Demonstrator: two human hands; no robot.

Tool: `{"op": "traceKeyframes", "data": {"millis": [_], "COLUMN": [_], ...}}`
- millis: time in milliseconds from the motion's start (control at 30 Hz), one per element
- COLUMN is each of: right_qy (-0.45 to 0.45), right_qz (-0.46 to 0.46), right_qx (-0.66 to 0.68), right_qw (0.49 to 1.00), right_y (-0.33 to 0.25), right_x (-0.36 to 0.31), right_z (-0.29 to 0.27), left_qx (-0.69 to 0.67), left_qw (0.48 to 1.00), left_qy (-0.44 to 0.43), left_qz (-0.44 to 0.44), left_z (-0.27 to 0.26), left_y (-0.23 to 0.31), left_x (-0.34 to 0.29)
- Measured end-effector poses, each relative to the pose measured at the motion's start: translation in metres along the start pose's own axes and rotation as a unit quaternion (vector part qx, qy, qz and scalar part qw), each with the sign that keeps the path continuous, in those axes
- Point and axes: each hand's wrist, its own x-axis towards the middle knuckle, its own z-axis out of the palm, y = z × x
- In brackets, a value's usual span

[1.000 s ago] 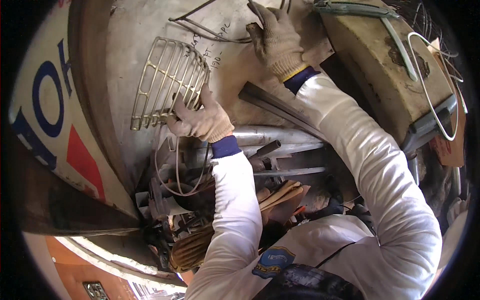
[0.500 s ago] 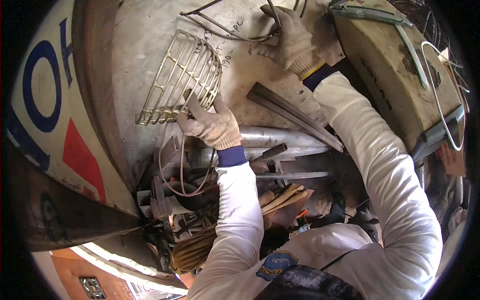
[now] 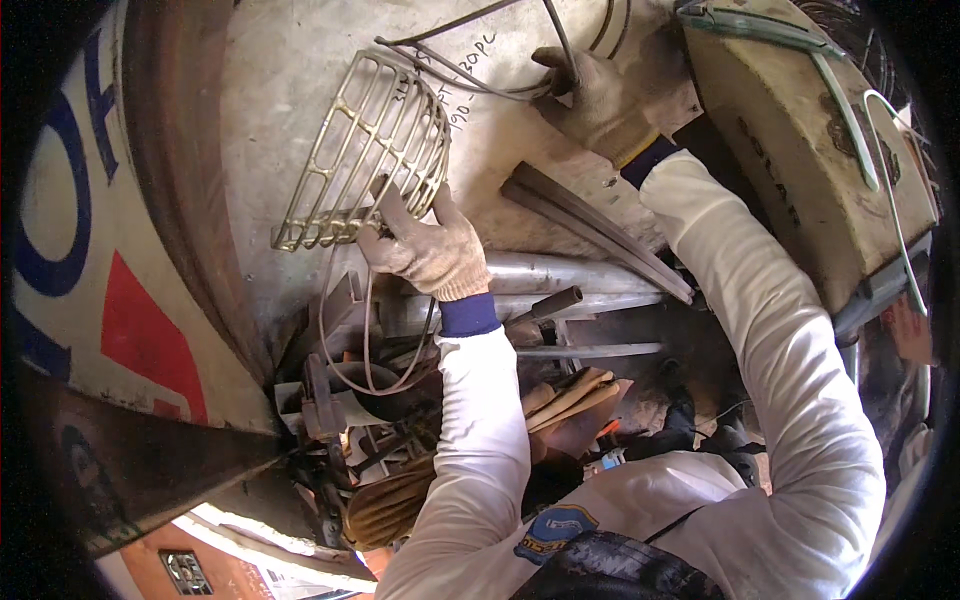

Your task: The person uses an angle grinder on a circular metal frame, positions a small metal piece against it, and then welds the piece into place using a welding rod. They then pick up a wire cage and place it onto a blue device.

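In my gloved left hand (image 3: 430, 250) is the lower edge of a curved, brass-coloured wire grille (image 3: 375, 130), tilted up against the metal surface. The fingers hook through its bars. Over to the upper right, my gloved right hand (image 3: 600, 110) has its fingers curled round a thin dark rod of a bent rod frame (image 3: 450, 22). The far part of that frame runs out of view at the top. Between my hands, two dark steel bars (image 3: 600, 235) lie side by side at a slant.
A dusty metal worktop (image 3: 290, 70) with handwriting lies behind the grille. At right stands a worn box-shaped machine (image 3: 800, 150) with a green strip on top. Grey pipes (image 3: 560, 272) cross below my hands. Brown gloves (image 3: 570, 400) and scrap metal lie nearer. A painted panel (image 3: 150, 330) borders the left.
My right hand has come slightly down and right, its fingers now curled closer round the rod. The view has shifted a little; my left hand stays on the grille.
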Motion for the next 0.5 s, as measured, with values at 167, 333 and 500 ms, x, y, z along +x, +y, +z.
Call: {"op": "traceKeyframes", "data": {"millis": [167,333,500], "right_qy": [0.005,0.007,0.02], "right_qz": [-0.029,-0.054,-0.053], "right_qx": [-0.004,-0.008,0.002], "right_qw": [1.0,0.998,0.998], "right_y": [-0.0028,-0.0012,-0.0003], "right_x": [-0.0003,0.004,0.0023], "right_z": [0.0013,0.0067,0.0076], "left_qx": [0.01,0.004,0.001], "left_qw": [1.0,1.0,1.0], "left_qy": [-0.001,0.003,-0.002], "left_qz": [-0.002,-0.002,-0.013], "left_z": [0.0,-0.0009,-0.0012], "left_y": [-0.0025,-0.0007,0.0011], "left_x": [-0.0008,-0.0009,0.0001]}}
